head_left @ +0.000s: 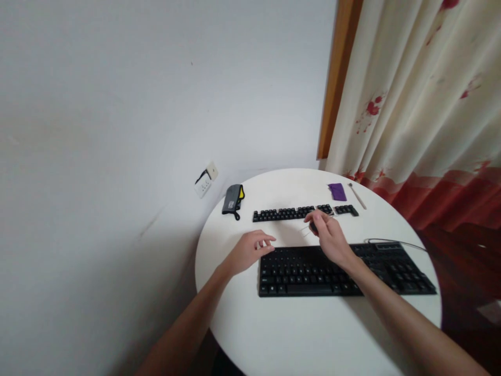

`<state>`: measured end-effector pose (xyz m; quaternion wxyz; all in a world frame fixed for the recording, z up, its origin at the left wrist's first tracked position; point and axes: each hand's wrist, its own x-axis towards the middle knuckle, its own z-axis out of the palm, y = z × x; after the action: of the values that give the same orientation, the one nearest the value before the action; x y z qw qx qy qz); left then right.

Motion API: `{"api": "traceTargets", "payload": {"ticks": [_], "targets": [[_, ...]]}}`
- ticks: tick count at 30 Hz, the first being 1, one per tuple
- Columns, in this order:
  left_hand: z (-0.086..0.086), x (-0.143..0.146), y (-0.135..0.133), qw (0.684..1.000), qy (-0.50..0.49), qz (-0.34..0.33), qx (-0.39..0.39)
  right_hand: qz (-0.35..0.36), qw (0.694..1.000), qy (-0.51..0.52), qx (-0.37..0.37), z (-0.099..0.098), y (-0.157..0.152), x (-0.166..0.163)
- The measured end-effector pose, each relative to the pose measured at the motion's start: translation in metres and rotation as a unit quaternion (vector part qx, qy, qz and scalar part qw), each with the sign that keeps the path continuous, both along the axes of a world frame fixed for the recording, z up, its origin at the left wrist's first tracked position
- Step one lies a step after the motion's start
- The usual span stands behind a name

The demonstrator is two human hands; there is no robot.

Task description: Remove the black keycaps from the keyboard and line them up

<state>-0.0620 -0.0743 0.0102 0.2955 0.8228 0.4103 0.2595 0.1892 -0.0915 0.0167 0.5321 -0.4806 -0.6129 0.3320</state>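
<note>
A black keyboard (309, 279) lies on the white round table, and its upper left rows look flatter than the lower ones. My left hand (252, 248) is at its upper left corner, fingers loosely bent and apart, holding nothing. Above the keyboard, my right hand (327, 234) is closed round a wire keycap puller (312, 228), whose thin wire prongs point left. The puller's dark handle is mostly hidden by my fingers. Behind the keyboard, black keycaps (287, 213) lie in a long row, its right part passing behind my right hand.
A grey pouch (233, 199) with a loop sits at the table's back left, near a wall socket (203, 185). At the back right are a purple cloth (337, 191) and a slim brush-like stick (357, 196). A cable (395, 241) runs behind the keyboard; a curtain (422, 104) hangs beyond.
</note>
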Motion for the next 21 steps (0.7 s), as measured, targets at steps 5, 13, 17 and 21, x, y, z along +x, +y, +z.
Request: {"api": "traceTargets", "payload": {"ticks": [5, 13, 17, 21], "targets": [[-0.030, -0.015, -0.031, 0.999, 0.025, 0.006, -0.037, 0.041, 0.999, 0.003, -0.034, -0.012, -0.001, -0.032], [-0.046, -0.022, -0.045, 0.997, 0.006, 0.029, -0.078, 0.094, 0.994, 0.003, -0.060, -0.034, -0.004, -0.075], [-0.048, -0.022, -0.044, 0.996, 0.001, 0.021, -0.083, 0.072, 0.994, 0.015, -0.078, -0.054, -0.004, -0.080], [-0.048, -0.021, -0.044, 0.999, 0.013, 0.005, -0.047, 0.046, 0.993, 0.042, -0.096, -0.071, -0.003, -0.080]]}}
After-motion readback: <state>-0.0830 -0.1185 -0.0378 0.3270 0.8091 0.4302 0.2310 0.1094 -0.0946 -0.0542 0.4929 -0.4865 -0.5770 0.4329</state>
